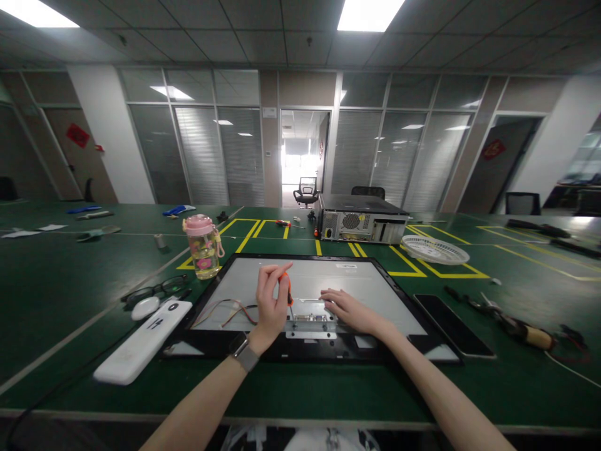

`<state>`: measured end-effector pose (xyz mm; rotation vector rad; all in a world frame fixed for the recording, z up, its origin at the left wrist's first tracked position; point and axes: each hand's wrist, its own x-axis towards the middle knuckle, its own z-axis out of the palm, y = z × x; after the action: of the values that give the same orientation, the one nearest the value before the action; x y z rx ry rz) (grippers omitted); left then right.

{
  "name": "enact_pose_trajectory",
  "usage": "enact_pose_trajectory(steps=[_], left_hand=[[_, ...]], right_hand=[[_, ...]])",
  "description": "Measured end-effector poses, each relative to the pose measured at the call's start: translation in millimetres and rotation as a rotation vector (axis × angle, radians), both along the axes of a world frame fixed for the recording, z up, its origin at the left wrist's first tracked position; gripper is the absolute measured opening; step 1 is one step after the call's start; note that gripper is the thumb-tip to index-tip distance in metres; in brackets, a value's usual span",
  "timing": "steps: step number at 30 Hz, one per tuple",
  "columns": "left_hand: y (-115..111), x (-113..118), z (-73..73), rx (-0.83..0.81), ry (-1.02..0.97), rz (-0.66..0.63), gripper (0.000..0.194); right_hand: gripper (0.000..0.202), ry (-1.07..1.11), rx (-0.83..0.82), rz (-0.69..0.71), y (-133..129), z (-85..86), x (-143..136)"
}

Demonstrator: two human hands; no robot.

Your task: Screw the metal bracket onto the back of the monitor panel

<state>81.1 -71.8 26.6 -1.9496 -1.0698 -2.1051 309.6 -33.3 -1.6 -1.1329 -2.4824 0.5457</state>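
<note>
Forearms (201,398) nearest cam | L hand (272,297) closed on screwdriver (290,299), tip near metal plate (307,308); R hand (351,310) flat, not gripping, at plate's R side | panel (370,285) under both hands: prob. fragile, slippery, hold by black frame (342,352); screwdriver prob. light, stiff, hold by handle (287,286)

Bare left hand (272,304) at seven o'clock, its wrist (259,341) wearing a watch (243,351) with a dark, rounded rectangular face (237,342) and grey band (248,359); bare right hand (352,309) at five o'clock.
</note>
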Motion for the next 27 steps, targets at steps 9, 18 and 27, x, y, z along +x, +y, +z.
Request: enact_pose_trajectory(steps=[9, 18, 27], left_hand=[[3.5, -2.4, -1.8, 0.016, 0.007, -0.046, 0.025], [2.7, 0.3, -1.4, 0.091, 0.042, 0.040, 0.010], [5.3, -0.1, -3.6, 0.017, -0.022, -0.026, 0.020]], right_hand=[[0.046, 0.003, 0.000, 0.003, 1.6, -2.2, 1.3], [0.046, 0.007, 0.015, 0.003, 2.2, -3.5, 0.3], [0.046, 0.011, 0.008, 0.004, 2.9, -3.9, 1.4]])
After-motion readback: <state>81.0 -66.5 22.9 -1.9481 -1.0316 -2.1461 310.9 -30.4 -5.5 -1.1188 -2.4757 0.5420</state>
